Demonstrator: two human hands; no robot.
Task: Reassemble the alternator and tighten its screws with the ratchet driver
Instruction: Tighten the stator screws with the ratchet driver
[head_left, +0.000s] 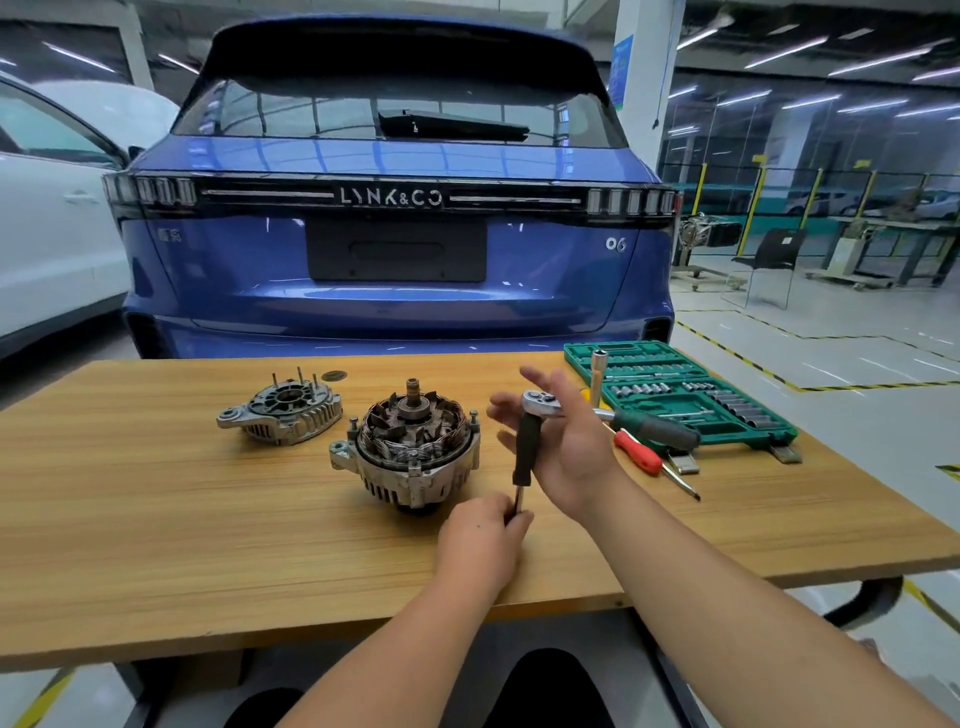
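The alternator body (410, 457) stands mid-table with its rotor and copper windings exposed. Its detached end cover (283, 410) lies to the left, studs pointing up. My left hand (483, 540) grips the thin metal shaft of a black-handled driver (525, 449), held upright just right of the alternator. A chrome ratchet head (540, 402) sits at the top of that black handle, against the spread, straight fingers of my right hand (571, 441). A green-and-black grip (657, 431) shows to the right of that hand.
An open green socket set case (675, 395) lies at the table's back right, with a chrome socket bar (598, 374) standing upright by it. A red-handled screwdriver (639, 451) lies in front of the case. A blue car (395, 249) is parked right behind the wooden table (182, 519).
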